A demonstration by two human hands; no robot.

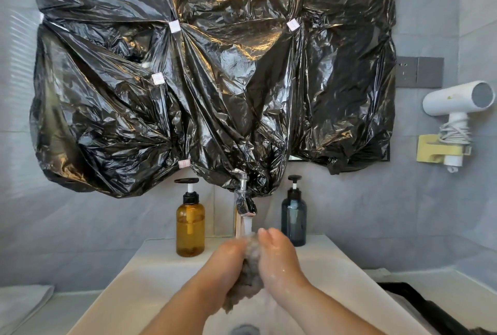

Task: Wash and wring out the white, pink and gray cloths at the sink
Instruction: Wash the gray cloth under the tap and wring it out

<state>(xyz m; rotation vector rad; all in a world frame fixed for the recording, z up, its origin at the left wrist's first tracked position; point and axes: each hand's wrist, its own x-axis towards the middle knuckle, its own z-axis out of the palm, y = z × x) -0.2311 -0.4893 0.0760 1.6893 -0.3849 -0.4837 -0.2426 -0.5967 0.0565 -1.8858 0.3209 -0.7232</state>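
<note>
While water runs from the tap (243, 200) just beyond the fingertips, the gray cloth (248, 277) is bunched up between both hands over the sink (129, 283). It's gripped by the left hand (220, 267) with curled fingers and clasped from the other side by the right hand (279, 262), both wet. An amber bottle (190, 227) is parked past the left hand, a dark blue bottle (293, 220) past the right.

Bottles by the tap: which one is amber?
The left bottle, left of the tap, is amber with a wide flat pump; the right bottle is dark blue.
</note>
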